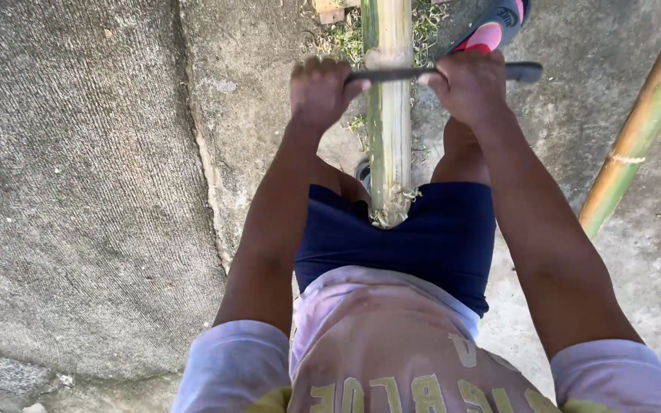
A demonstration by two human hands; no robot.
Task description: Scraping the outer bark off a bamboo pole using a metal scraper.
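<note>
In the head view, the near end of the bamboo pole (389, 115) was tucked against the person's dark blue shorts (437, 237) at mid-frame, frayed there, and its far end ran off the top edge, so its full length could not be made out. A dark blade (453, 73) lay crosswise over the pole near the top of the frame; its middle showed, but both ends were swallowed by fists, apart from a stub jutting right. A pink and black sandal (491, 30) was cut off at the top edge. A second bamboo pole (640, 122) slanted down the right side, well apart, with bare concrete ground (78, 191) filling the whole left half. The left hand (320, 90) was curled tight around the blade left of the pole, the right hand (468, 86) clenched on it to the right, both arms stretched straight forward, knuckles up.
</note>
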